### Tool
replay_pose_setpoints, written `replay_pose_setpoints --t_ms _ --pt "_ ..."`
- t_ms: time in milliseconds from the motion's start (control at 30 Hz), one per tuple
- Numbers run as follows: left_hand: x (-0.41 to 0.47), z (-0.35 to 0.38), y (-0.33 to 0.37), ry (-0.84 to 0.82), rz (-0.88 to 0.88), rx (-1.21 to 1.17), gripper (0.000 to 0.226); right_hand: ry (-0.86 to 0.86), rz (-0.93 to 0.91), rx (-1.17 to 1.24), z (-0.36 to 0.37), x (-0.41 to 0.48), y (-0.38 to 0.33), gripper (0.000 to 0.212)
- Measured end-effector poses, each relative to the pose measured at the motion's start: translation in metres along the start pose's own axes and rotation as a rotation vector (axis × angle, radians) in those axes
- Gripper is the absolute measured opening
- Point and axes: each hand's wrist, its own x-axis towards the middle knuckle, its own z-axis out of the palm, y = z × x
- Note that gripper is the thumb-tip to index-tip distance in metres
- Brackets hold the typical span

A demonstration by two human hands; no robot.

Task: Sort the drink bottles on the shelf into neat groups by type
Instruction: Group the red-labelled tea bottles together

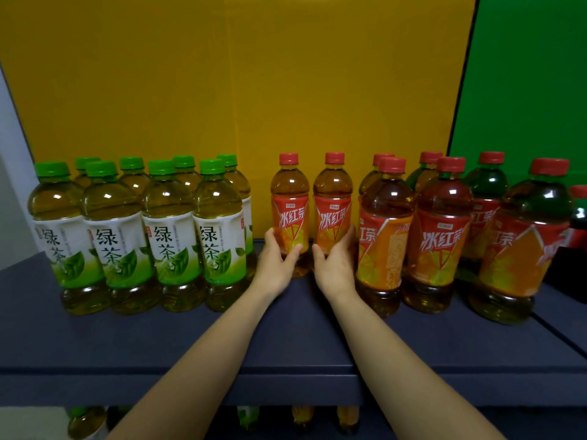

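Observation:
Several green-capped green tea bottles (168, 236) stand in two rows on the left of the dark shelf (286, 338). Several red-capped iced tea bottles (441, 236) stand grouped on the right. Two more iced tea bottles stand upright side by side at the back middle. My left hand (276, 265) wraps around the lower part of the left one (289, 198). My right hand (333, 265) wraps around the lower part of the right one (333, 198). Both bottles rest on the shelf.
A yellow panel (238, 74) backs the shelf, with a green panel (524, 74) at the right. A dark bottle (579, 217) stands at the far right edge. More bottles (85, 422) show on a lower shelf below the front edge.

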Motion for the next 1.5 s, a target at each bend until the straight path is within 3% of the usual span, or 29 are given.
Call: replay_pose_setpoints --t_ms 267,433,500,600,700,800,933,1067,1200,1267,1367,1500 --pt "-0.017 -0.002 0.003 0.05 0.123 0.244 0.069 -0.016 0.022 -0.007 -0.01 -0.012 -0.015 0.074" --pt "-0.045 -0.005 0.024 0.207 0.439 0.238 0.049 -0.353 -0.075 0.049 -0.05 -0.059 -0.019 0.071" --pt "-0.054 -0.001 0.029 0.114 0.492 0.149 0.035 -0.443 -0.145 0.034 -0.081 -0.079 -0.016 0.059" --pt "-0.069 0.015 0.034 -0.189 0.405 0.059 0.033 -0.41 -0.226 0.09 -0.124 -0.095 -0.01 0.041" --pt "-0.071 0.037 0.034 -0.415 0.312 0.042 0.048 -0.175 -0.163 0.194 -0.157 -0.089 0.003 0.027" --pt "-0.068 0.048 0.04 -0.514 0.187 -0.064 0.052 0.083 -0.156 0.093 -0.173 -0.068 0.02 0.028" --pt "-0.063 0.049 0.047 -0.479 0.064 -0.173 0.058 0.15 -0.154 -0.06 -0.174 -0.05 0.035 0.059" --pt "-0.062 0.048 0.044 -0.378 0.102 -0.029 0.083 0.081 -0.138 -0.019 -0.166 -0.043 0.039 0.079" --pt "-0.064 0.047 0.049 -0.465 0.045 -0.163 0.059 0.005 -0.018 0.108 -0.162 -0.039 0.038 0.082" --pt "-0.062 0.046 0.05 -0.488 0.016 -0.241 0.062 -0.004 0.015 0.134 -0.163 -0.038 0.039 0.081" --pt "-0.063 0.043 0.051 -0.455 0.009 -0.247 0.072 -0.005 0.036 0.139 -0.163 -0.038 0.04 0.075" --pt "-0.073 0.036 0.053 -0.304 0.105 -0.162 0.058 -0.033 0.024 0.167 -0.166 -0.042 0.039 0.07"
